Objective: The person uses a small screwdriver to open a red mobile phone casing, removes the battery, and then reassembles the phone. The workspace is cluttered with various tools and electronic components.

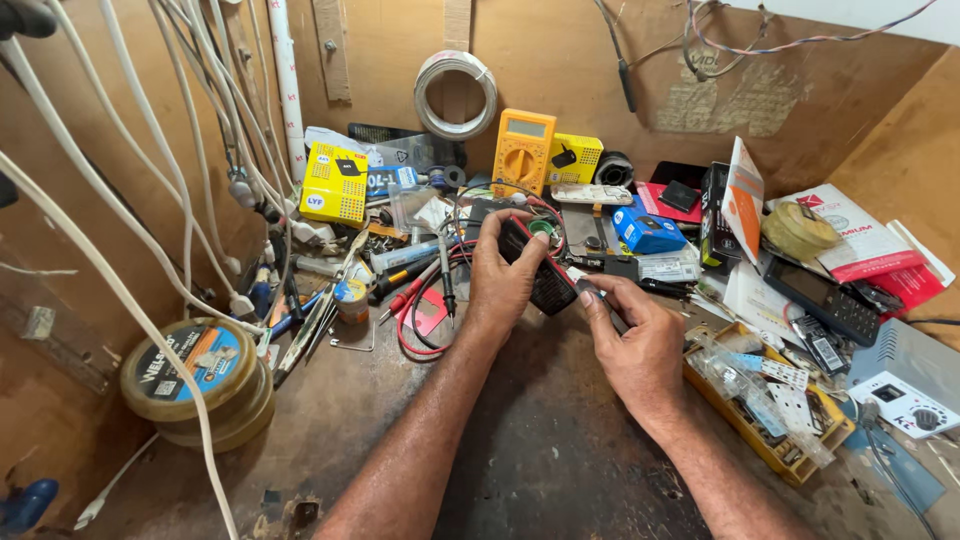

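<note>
My left hand (503, 272) grips a small black phone (545, 270) with a red edge, held upright above the workbench. My right hand (635, 340) pinches a thin metal tool (587, 290) whose tip touches the phone's lower right side. Behind the phone stands a yellow multimeter (522, 150) with red and black probe leads (430, 300) lying to the left of my left hand.
A round solder tin (195, 375) sits at the left under white cables (150, 200). Yellow boxes (335, 183), a blue box (648, 230), a black remote (825, 300) and a yellow parts tray (770, 420) crowd the bench. A wire coil (455, 95) hangs on the wall.
</note>
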